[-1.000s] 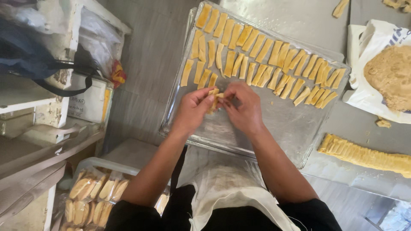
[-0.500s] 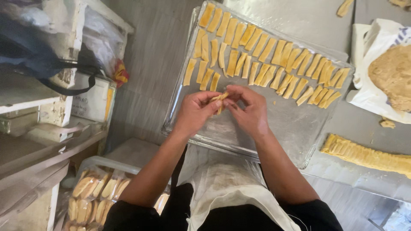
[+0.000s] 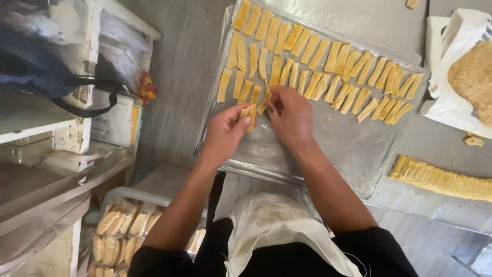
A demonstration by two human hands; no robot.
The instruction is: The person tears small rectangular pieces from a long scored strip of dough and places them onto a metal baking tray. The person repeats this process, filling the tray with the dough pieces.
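Observation:
A metal baking tray [image 3: 353, 149] lies on the steel table, with rows of yellow dough strips [image 3: 328, 56] across its far half. My left hand [image 3: 224, 134] holds a small stack of dough strips [image 3: 249, 114] between thumb and fingers over the tray's near left part. My right hand [image 3: 290, 114] is just to the right of it, fingertips pinching one dough strip [image 3: 263, 106] at the end of the nearest row. The two hands are almost touching.
A cut dough slab [image 3: 441, 177] lies on the table to the right of the tray. A round dough lump [image 3: 474, 77] rests on white cloth at far right. Packed baked pieces [image 3: 120, 231] sit in a bin low left. Shelves and a dark bag [image 3: 41, 72] stand at left.
Both hands have shifted slightly up the tray toward the rows. The right hand now sets a strip at the end of the nearest row while the left keeps its stack.

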